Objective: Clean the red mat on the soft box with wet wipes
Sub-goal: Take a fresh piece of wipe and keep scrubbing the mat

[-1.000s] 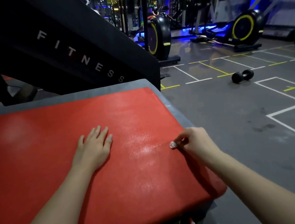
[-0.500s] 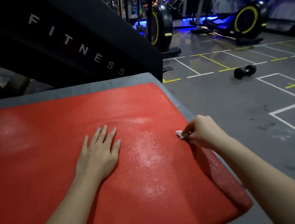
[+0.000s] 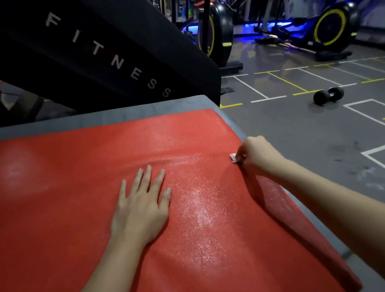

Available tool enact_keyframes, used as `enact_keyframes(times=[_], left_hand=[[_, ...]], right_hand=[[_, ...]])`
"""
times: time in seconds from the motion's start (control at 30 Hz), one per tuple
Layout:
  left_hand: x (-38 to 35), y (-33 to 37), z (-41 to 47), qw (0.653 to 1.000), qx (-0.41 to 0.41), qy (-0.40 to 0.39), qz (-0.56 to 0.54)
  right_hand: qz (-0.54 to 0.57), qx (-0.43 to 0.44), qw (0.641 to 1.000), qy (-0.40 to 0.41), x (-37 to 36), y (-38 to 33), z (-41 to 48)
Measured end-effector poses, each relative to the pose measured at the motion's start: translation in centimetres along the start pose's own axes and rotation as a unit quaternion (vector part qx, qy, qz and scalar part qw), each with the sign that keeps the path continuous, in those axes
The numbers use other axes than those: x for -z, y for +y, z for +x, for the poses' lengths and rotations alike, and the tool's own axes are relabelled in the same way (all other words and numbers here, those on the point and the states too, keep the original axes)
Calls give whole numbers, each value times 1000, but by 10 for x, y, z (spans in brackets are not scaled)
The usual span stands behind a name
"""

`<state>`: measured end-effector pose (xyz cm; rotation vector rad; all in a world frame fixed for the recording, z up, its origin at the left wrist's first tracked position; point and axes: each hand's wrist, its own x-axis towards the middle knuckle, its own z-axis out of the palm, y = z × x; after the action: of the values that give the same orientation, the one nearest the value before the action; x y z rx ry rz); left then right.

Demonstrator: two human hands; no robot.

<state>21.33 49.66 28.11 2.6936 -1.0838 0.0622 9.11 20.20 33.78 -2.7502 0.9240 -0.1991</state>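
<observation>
At right edge of soft box (image 3: 111, 115): pinching wipe (image 3: 233, 158) in right hand (image 3: 256, 156), bracing mat (image 3: 71, 183) with flat left hand (image 3: 141, 209); left part seemingly unwiped.

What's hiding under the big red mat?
A grey soft box: its top peeks out along the far and right edges of the red mat. The mat covers the rest, so that part can't be seen.
</observation>
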Motion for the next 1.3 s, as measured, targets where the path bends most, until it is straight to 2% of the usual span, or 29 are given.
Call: enact_keyframes(times=[0.13, 0.23, 0.43, 0.63, 0.77, 0.93, 1.03, 1.3], left_hand=[[2, 1, -1, 1000, -3, -19, 19], [5, 1, -2, 1000, -4, -20, 15], [7, 2, 0, 999, -1, -25, 30], [11, 3, -1, 999, -5, -37, 30], [13, 2, -1, 999, -8, -37, 32], [13, 5, 1, 999, -3, -34, 30], [11, 2, 2, 999, -6, -39, 34], [9, -1, 0, 999, -13, -33, 21]], right_hand=[[83, 4, 995, 63, -8, -15, 44], [130, -23, 988, 76, -13, -24, 67], [43, 18, 998, 49, -21, -15, 59], [90, 43, 991, 86, -16, -42, 103], [133, -2, 988, 73, -20, -45, 134], [84, 26, 994, 65, -23, -34, 136], [95, 28, 991, 85, -25, -49, 155], [130, -39, 987, 89, -31, -69, 198]])
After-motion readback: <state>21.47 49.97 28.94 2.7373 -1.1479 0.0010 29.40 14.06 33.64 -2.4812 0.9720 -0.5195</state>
